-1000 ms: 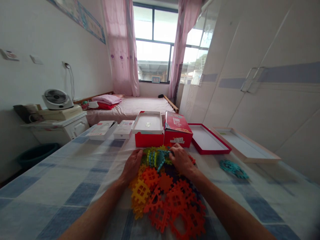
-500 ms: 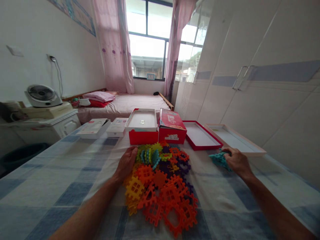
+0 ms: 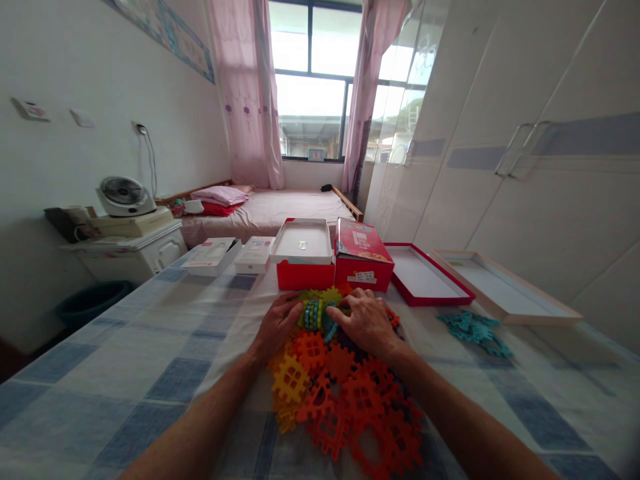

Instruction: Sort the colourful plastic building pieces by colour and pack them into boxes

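A heap of interlocking plastic tiles (image 3: 340, 363), toothed squares in orange, red, yellow, green and purple, lies on the checked cloth before me. My left hand (image 3: 277, 327) rests against the heap's upper left side, its fingers extended beside a row of green and teal tiles (image 3: 313, 315) standing on edge. Over the upper right part reaches my right hand (image 3: 367, 321), thumb and fingers apart, with the thumb by a teal tile (image 3: 330, 327). Its palm hides some purple and orange tiles. Off to the right is a small separate pile of teal tiles (image 3: 475, 331).
Behind the heap stand a red box with a white tray (image 3: 303, 241) and a red printed box (image 3: 364, 257). A red-rimmed lid (image 3: 435, 277) and a pale shallow lid (image 3: 505, 287) lie at the right. Two white boxes (image 3: 213, 257) sit at the left.
My right hand has let go of the teal tiles on the right and moved left onto the heap. The left hand stays at the heap's left side. The view has turned slightly left.
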{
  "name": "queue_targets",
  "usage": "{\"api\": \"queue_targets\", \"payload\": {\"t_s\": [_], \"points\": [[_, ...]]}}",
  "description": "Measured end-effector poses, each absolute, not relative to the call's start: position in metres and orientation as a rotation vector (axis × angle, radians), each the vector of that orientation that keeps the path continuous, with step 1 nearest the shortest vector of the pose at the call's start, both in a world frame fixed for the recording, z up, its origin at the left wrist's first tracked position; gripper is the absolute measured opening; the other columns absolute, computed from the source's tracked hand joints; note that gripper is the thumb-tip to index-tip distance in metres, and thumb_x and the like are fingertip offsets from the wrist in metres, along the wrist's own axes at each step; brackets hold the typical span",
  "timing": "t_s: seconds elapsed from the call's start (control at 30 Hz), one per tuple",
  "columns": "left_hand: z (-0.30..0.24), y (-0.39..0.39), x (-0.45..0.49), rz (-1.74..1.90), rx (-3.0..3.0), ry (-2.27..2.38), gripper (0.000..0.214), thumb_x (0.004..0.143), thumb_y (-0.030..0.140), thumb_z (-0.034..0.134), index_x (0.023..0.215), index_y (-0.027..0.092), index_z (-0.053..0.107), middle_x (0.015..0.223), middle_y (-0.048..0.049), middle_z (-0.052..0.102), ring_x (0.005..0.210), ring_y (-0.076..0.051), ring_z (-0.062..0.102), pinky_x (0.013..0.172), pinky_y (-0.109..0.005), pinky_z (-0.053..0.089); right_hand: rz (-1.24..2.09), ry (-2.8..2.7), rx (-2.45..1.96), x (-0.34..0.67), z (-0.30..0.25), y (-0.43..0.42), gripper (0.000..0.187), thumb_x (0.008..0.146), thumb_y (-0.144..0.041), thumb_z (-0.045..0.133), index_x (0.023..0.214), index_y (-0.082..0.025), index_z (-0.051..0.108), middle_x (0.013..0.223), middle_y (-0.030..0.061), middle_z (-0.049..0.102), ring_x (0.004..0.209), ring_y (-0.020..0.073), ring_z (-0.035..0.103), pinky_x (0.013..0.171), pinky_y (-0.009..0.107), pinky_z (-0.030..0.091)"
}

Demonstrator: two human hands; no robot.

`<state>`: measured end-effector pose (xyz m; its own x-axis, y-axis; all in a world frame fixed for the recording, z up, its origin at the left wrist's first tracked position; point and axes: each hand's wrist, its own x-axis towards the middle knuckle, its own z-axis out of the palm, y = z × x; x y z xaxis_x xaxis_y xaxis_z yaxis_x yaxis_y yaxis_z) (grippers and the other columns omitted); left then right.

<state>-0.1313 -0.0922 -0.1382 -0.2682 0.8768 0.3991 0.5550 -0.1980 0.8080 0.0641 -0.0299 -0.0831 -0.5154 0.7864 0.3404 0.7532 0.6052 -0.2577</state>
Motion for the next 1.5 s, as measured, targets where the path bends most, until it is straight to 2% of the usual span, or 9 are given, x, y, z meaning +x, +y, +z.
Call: {"api": "queue_targets", "payload": {"t_s": [0.07, 0.2, 0.43, 0.6, 0.7, 0.87, 1.07, 1.27, 1.5], "points": [[-0.139, -0.092, -0.131, 1.473, 1.672, 1.752, 0.034, 0.085, 0.042, 0.047, 0.096, 0.021, 0.072, 0.118, -0.0071, 0.06, 0.113, -0.022, 0.052, 0.103, -0.035, 0.036, 0.101, -2.423, -1.278, 0.053, -0.089, -0.03, 0.033, 0.08, -0.048, 0.052, 0.079, -0.019, 0.068, 0.097, 0.0117, 0.064, 0.096, 0.0271, 0.052, 0.082, 0.042, 0.037], [-0.141, -0.091, -0.131, 1.457, 1.694, 1.768, 0.036, 0.087, 0.043, 0.045, 0.097, 0.021, 0.072, 0.117, -0.0067, 0.061, 0.111, -0.022, 0.053, 0.101, -0.034, 0.037, 0.281, -2.294, -1.293, 0.065, -0.087, -0.015, 0.021, 0.08, -0.029, 0.048, 0.077, -0.02, 0.066, 0.091, 0.0078, 0.064, 0.09, 0.0216, 0.053, 0.079, 0.034, 0.039], [-0.139, -0.092, -0.131, 1.424, 1.683, 1.8, 0.038, 0.088, 0.043, 0.043, 0.096, 0.019, 0.072, 0.113, -0.007, 0.063, 0.108, -0.021, 0.055, 0.1, -0.032, 0.038, 0.609, -2.411, -1.028, 0.097, -0.064, -0.022, 0.015, 0.078, -0.026, 0.047, 0.076, -0.019, 0.06, 0.077, 0.0018, 0.062, 0.073, 0.0151, 0.055, 0.068, 0.026, 0.039], [-0.136, -0.093, -0.13, 1.413, 1.693, 1.814, 0.039, 0.088, 0.043, 0.043, 0.094, 0.018, 0.072, 0.113, -0.0074, 0.063, 0.107, -0.022, 0.055, 0.098, -0.033, 0.039, 0.377, -2.547, -0.965, 0.083, -0.089, -0.041, 0.006, 0.076, -0.023, 0.054, 0.075, -0.02, 0.059, 0.087, 0.0036, 0.064, 0.096, 0.0204, 0.051, 0.084, 0.032, 0.036], [-0.135, -0.093, -0.13, 1.411, 1.703, 1.814, 0.039, 0.088, 0.042, 0.042, 0.093, 0.018, 0.072, 0.111, -0.0072, 0.064, 0.106, -0.021, 0.056, 0.097, -0.032, 0.039, 0.347, -2.56, -0.861, 0.079, -0.098, -0.043, 0.005, 0.076, -0.021, 0.056, 0.081, -0.021, 0.058, 0.095, 0.003, 0.065, 0.109, 0.0231, 0.046, 0.096, 0.039, 0.029], [-0.138, -0.091, -0.131, 1.414, 1.705, 1.809, 0.04, 0.088, 0.043, 0.042, 0.094, 0.017, 0.072, 0.112, -0.0074, 0.063, 0.105, -0.021, 0.056, 0.096, -0.031, 0.04, 0.37, -2.579, -0.749, 0.084, -0.096, -0.045, 0.007, 0.077, -0.019, 0.056, 0.083, -0.021, 0.057, 0.095, 0.0021, 0.064, 0.112, 0.0209, 0.047, 0.1, 0.039, 0.026], [-0.14, -0.09, -0.132, 1.401, 1.712, 1.826, 0.041, 0.089, 0.043, 0.041, 0.094, 0.016, 0.072, 0.113, -0.0076, 0.063, 0.107, -0.021, 0.056, 0.097, -0.032, 0.039, 0.351, -2.688, -0.738, 0.085, -0.095, -0.05, 0.009, 0.077, -0.018, 0.054, 0.085, -0.021, 0.056, 0.102, 0.0027, 0.064, 0.123, 0.026, 0.037, 0.103, 0.048, 0.018], [-0.139, -0.091, -0.131, 1.374, 1.726, 1.841, 0.04, 0.089, 0.042, 0.041, 0.094, 0.016, 0.072, 0.113, -0.0078, 0.062, 0.107, -0.021, 0.056, 0.098, -0.031, 0.039, 0.364, -2.677, -0.715, 0.083, -0.095, -0.048, 0.011, 0.075, -0.019, 0.06, 0.085, -0.021, 0.058, 0.101, 0.004, 0.061, 0.113, 0.025, 0.044, 0.1, 0.046, 0.025], [-0.138, -0.091, -0.131, 1.357, 1.729, 1.857, 0.041, 0.089, 0.042, 0.04, 0.095, 0.016, 0.071, 0.113, -0.0084, 0.063, 0.106, -0.021, 0.056, 0.097, -0.033, 0.039, 0.614, -2.506, -0.615, 0.089, -0.09, -0.042, 0.011, 0.072, -0.013, 0.063, 0.081, -0.019, 0.059, 0.088, 0.0019, 0.058, 0.089, 0.0156, 0.051, 0.083, 0.03, 0.038]]}}
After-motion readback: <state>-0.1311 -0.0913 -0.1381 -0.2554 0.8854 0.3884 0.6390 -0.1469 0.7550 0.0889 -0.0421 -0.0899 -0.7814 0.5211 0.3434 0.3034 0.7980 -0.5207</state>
